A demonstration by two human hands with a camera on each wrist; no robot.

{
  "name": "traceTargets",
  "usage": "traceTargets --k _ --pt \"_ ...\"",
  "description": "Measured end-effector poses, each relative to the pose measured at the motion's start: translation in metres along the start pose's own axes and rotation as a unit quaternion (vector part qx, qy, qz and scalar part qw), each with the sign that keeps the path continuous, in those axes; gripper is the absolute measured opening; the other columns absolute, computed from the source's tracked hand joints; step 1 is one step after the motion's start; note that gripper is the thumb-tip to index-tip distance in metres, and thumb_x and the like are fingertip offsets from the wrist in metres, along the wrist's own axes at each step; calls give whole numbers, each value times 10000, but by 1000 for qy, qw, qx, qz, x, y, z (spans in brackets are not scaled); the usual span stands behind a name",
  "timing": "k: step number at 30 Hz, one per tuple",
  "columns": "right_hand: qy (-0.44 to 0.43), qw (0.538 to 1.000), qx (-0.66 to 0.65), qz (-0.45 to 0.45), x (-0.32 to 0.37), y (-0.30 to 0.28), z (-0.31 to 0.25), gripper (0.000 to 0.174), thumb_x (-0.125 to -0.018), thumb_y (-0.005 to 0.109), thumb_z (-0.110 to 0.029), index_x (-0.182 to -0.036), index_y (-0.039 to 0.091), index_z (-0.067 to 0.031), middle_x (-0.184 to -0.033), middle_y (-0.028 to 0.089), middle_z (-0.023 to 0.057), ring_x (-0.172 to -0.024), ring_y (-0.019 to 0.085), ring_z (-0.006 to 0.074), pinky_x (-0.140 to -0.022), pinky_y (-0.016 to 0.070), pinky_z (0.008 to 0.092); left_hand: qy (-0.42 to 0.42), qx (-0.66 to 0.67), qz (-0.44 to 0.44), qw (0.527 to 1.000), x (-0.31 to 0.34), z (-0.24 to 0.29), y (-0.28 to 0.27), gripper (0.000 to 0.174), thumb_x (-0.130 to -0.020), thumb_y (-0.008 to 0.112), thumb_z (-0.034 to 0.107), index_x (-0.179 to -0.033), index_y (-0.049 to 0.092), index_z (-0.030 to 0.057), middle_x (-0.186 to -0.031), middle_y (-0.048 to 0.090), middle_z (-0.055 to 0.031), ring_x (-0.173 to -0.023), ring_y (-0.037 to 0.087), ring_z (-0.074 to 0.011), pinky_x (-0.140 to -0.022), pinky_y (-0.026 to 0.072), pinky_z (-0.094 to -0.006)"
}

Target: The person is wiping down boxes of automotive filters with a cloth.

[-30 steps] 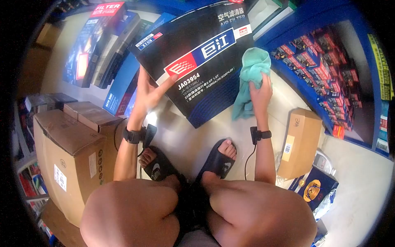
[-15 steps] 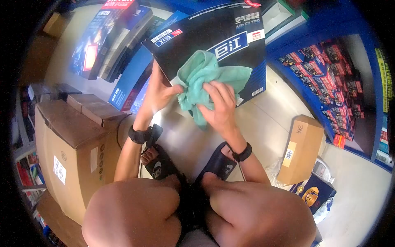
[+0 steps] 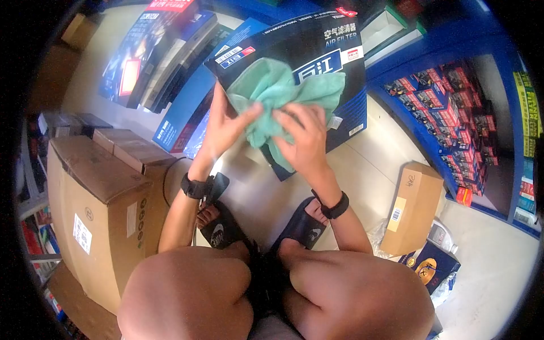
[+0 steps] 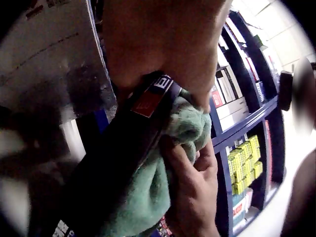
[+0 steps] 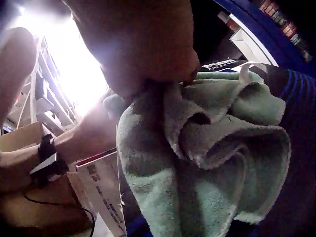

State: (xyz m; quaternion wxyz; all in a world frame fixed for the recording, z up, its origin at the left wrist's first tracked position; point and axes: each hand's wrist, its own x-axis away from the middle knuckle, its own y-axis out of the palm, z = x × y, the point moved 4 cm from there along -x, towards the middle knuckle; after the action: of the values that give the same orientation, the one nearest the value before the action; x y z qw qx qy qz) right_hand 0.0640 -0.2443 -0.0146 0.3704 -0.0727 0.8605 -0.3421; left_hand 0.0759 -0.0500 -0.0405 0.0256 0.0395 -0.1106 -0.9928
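Observation:
A large black air filter box [image 3: 345,85] stands tilted on the floor in front of my knees. My left hand [image 3: 224,127] grips its left edge, with the thumb lying on a green cloth [image 3: 272,85]. My right hand [image 3: 306,141] holds the bunched cloth and presses it against the box face. The left wrist view shows the box edge [image 4: 123,148] under my palm, the cloth [image 4: 148,197] and the right hand's fingers [image 4: 195,197]. In the right wrist view the crumpled cloth [image 5: 207,163] hangs below my right hand [image 5: 138,44].
Big cardboard boxes [image 3: 96,192] stand at my left. A small cardboard box [image 3: 411,207] lies at the right, near a blue shelf [image 3: 396,68] full of red boxes. More filter boxes [image 3: 158,56] lean behind. My sandalled feet [image 3: 300,226] are on the pale floor.
The right hand brought the cloth from the box's right side onto its face, then moved it up and left. The left thumb now lies on the cloth.

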Motion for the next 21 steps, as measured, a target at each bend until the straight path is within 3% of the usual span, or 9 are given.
traceTargets --k 4,7,9,11,12,14,17,19,21 --pt "-34 999 8 -20 18 9 -3 482 -725 836 -114 -1201 767 -155 -1161 675 30 -1028 659 286 -1004 471 499 39 -73 -12 996 -6 -3 -8 988 -901 914 153 -1672 312 18 -1584 525 -147 -1472 496 -251 -1236 396 -410" --pt "-44 999 16 -16 17 11 2 498 -731 850 -134 -1221 762 -154 -1183 677 42 -1022 659 297 -977 493 496 89 -21 -25 995 -2 -11 -9 1011 -890 927 166 -1675 310 14 -1590 519 -145 -1469 496 -252 -1243 386 -411" --pt "11 998 59 28 9 8 16 520 -738 872 -166 -1245 756 -145 -1193 683 57 -1031 665 297 -963 505 477 96 -26 -27 995 -3 -20 -16 1016 -885 930 165 -1675 308 15 -1593 517 -144 -1467 499 -252 -1245 384 -410" --pt "127 989 53 51 -3 -3 47 519 -782 858 -169 -1283 743 -93 -1202 697 114 -1084 689 342 -950 534 466 104 -30 -28 994 -3 -18 -15 1022 -880 932 163 -1675 307 16 -1596 514 -143 -1465 501 -253 -1246 382 -409" --pt "181 980 46 63 -11 -9 69 509 -799 845 -162 -1289 739 -74 -1203 700 133 -1103 695 359 -948 546 462 63 -37 -23 997 -1 -15 -13 1011 -883 922 144 -1674 305 18 -1593 514 -145 -1466 501 -250 -1246 384 -411" --pt "164 981 51 93 -15 -17 119 517 -806 847 -149 -1298 727 -42 -1201 710 157 -1070 707 375 -928 559 448 11 1 -19 1000 3 -16 -11 963 -895 885 84 -1665 309 23 -1567 534 -148 -1440 528 -240 -1226 413 -412" --pt "152 981 57 101 -13 -22 132 524 -810 849 -131 -1303 718 -10 -1208 720 183 -1064 722 388 -923 571 435 7 1 -23 1000 5 -23 -14 939 -901 866 54 -1660 313 25 -1541 555 -145 -1405 560 -238 -1202 443 -409" --pt "160 983 54 75 -11 -19 118 521 -809 849 -127 -1300 721 -9 -1217 720 187 -1091 726 385 -937 570 436 16 -13 -18 1000 6 -22 -11 954 -892 881 52 -1658 312 24 -1537 564 -147 -1383 583 -240 -1188 462 -408" --pt "102 995 -13 16 -15 -3 81 538 -789 859 -105 -1304 727 -21 -1230 717 177 -1093 715 384 -929 570 426 -8 -21 -32 999 5 -15 -7 1012 -857 925 67 -1659 310 19 -1559 551 -149 -1423 552 -241 -1206 442 -416"
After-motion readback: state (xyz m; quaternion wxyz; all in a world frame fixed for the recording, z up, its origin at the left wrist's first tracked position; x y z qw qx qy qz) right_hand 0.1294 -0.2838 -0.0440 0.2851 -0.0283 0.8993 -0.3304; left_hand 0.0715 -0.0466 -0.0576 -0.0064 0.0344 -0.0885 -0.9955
